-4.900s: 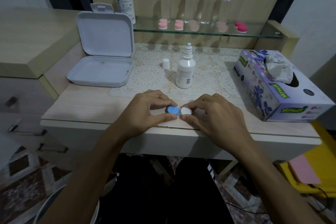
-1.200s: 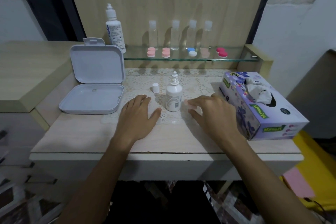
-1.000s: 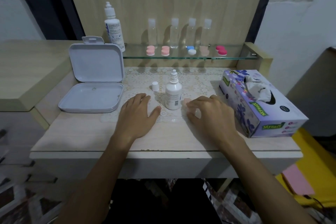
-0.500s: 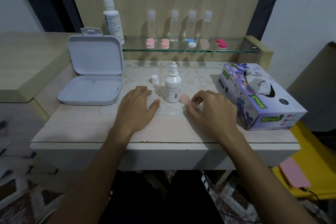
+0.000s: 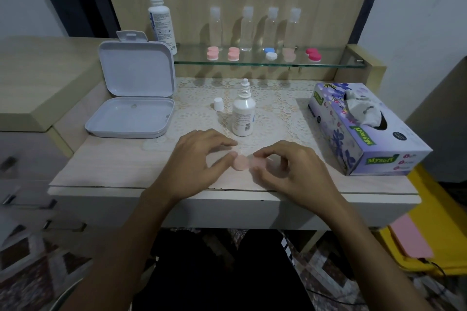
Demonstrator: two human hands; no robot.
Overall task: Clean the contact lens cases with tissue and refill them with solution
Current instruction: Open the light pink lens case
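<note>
A pale pink contact lens case lies on the table near its front edge. My left hand touches its left cap with thumb and fingers. My right hand pinches its right cap. Just behind stands a small white solution bottle with its nozzle bare, and its white cap stands to the left. A purple tissue box with a tissue sticking out sits at the right. On the glass shelf lie two pink cases, a blue-and-white case, a pale pink case and a magenta case.
An open white hinged box lies at the left of the table. A tall white bottle and several clear small bottles stand at the back of the shelf. A lace mat covers the table's middle. A yellow bin sits low right.
The blue-and-white case I held earlier now lies on the shelf. My right hand brought a pale pink case down to the front of the table, and my left hand has closed in on it.
</note>
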